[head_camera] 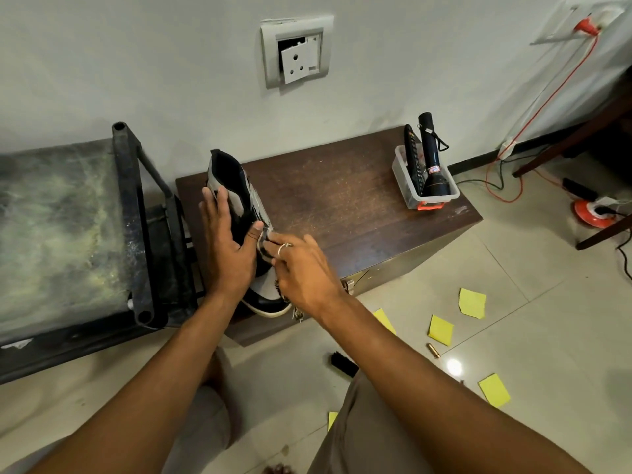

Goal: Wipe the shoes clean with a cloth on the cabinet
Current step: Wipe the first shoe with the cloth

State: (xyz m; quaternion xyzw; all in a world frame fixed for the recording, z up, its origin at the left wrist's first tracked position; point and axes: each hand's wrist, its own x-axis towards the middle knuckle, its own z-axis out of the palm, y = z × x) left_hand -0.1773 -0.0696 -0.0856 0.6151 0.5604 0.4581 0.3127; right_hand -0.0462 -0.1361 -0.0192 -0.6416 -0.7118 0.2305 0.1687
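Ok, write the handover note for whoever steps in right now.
Left hand: flat against the side of the shoe, steadying it.
Right hand: fingers at the shoe's front; what they pinch is hidden.
Shoe: on the cabinet, left end, toe at the front edge.
Done: cannot tell; no cloth clearly visible.
Left: wipe this shoe; no second shoe in view.
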